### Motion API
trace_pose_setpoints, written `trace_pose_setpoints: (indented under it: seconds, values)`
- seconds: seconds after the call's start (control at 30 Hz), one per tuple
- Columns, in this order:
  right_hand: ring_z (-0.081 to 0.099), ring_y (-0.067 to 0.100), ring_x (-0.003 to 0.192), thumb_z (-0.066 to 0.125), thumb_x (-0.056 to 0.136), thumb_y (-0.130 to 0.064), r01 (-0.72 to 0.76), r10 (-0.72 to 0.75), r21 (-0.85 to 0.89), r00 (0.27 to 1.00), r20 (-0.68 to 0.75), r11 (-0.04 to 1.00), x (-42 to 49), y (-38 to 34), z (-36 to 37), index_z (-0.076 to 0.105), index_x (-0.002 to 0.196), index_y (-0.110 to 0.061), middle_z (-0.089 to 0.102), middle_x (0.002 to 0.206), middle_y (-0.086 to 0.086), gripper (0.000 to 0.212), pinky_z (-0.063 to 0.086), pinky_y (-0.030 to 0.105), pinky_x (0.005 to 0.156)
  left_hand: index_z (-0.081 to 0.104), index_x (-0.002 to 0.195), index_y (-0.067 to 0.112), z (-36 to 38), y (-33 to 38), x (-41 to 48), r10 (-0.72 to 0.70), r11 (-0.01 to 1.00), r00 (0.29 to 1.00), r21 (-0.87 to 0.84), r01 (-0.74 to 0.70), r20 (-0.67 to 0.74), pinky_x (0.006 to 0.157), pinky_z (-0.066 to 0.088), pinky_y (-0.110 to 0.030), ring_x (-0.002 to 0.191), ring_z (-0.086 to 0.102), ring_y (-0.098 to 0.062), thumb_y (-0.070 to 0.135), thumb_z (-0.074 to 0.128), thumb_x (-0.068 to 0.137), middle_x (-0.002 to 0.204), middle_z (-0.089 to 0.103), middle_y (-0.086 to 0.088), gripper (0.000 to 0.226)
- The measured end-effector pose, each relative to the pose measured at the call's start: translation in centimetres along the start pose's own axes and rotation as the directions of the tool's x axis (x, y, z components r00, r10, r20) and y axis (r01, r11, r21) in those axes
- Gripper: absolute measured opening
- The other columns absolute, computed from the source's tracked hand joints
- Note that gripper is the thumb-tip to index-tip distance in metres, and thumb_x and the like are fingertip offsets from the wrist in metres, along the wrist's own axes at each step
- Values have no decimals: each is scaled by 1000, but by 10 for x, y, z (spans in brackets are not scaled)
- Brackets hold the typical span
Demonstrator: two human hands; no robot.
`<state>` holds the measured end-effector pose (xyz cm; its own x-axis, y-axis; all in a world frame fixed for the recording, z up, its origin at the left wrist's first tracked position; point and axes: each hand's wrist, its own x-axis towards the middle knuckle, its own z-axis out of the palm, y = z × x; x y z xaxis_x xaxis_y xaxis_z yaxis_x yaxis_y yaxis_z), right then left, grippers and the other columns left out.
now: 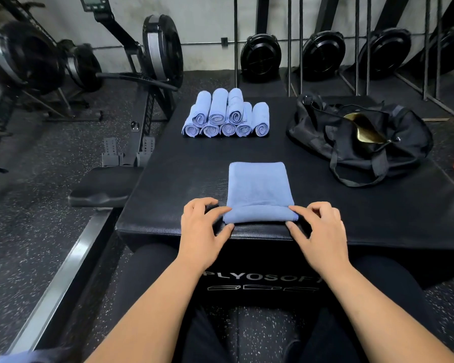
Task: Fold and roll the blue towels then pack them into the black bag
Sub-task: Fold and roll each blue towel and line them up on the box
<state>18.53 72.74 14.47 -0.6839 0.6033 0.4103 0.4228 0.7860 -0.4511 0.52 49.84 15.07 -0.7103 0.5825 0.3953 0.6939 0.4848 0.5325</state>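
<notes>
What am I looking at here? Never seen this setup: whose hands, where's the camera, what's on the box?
No robot here: one camera worn on a person's head looks down at their own bare hands. The left hand and right hand pinch the ends of a folded blue towel, its near edge rolled up, on a black padded box. Farther back sits a pile of rolled towels; right of it, a black bag, open. Rowing machines stand behind.
</notes>
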Motion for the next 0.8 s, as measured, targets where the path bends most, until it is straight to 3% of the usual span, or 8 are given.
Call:
trace_pose_setpoints:
  seconds: [0.23, 0.43, 0.63, 0.8]
  values:
    - [42, 16, 102, 59, 97, -55, -89, 86, 55, 995, 54, 995, 6, 1, -1, 73, 122, -37, 46, 110, -12, 34, 49, 46, 88, 71, 126, 41, 1, 0, 4, -95, 995, 995, -22, 96, 44, 109, 20, -26, 137, 31, -12, 45, 68, 99, 135, 50, 16, 27]
    - [42, 16, 103, 51, 100, -56, -119, 113, 80, 991, 77, 990, 4, 1, -3, 75, 110, -28, 49, 111, -13, 38, 47, 44, 90, 76, 113, 30, 1, -3, 4, -84, 995, 994, -43, 87, 73, 109, 20, -27, 137, 32, -11, 48, 59, 103, 135, 53, 16, 27]
    - [43, 13, 103, 63, 95, -51, -181, 173, 139, 982, 71, 974, 5, -4, -4, 72, 86, -30, 49, 104, -16, 24, 50, 43, 86, 75, 93, 30, 2, -1, 2, -116, 989, 992, -90, 121, 59, 108, 22, -28, 134, 34, -9, 50, 62, 101, 129, 57, 16, 25]
    - [54, 10, 108, 74, 92, -44, -226, 227, 291, 973, 31, 930, 3, -14, -13, 69, 95, -40, 45, 110, -18, 7, 51, 35, 86, 69, 103, 38, -2, 7, 4, -151, 973, 988, -179, 143, -30, 107, 29, -21, 128, 37, -10, 44, 73, 94, 120, 56, 17, 12]
